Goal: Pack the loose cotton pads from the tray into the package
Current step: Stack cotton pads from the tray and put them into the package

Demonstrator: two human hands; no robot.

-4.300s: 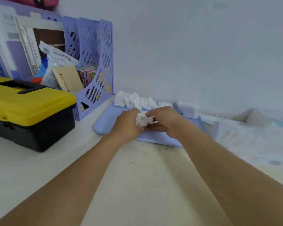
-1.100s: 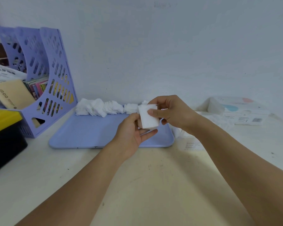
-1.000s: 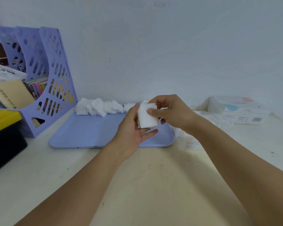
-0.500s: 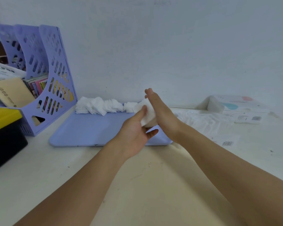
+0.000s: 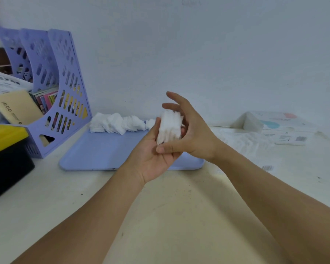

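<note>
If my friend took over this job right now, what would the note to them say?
Left hand: palm up, holding a small stack of white cotton pads on edge above the tray.
Right hand: fingers spread, thumb under the stack, squaring it up.
The flat lilac plastic tray has a row of loose white cotton pads along its far edge.
The clear crinkly plastic package lies flat on the table, right of the tray.
Done: one stack gathered.
Left: slide this stack into the package, then gather and pack the row on the tray.
</note>
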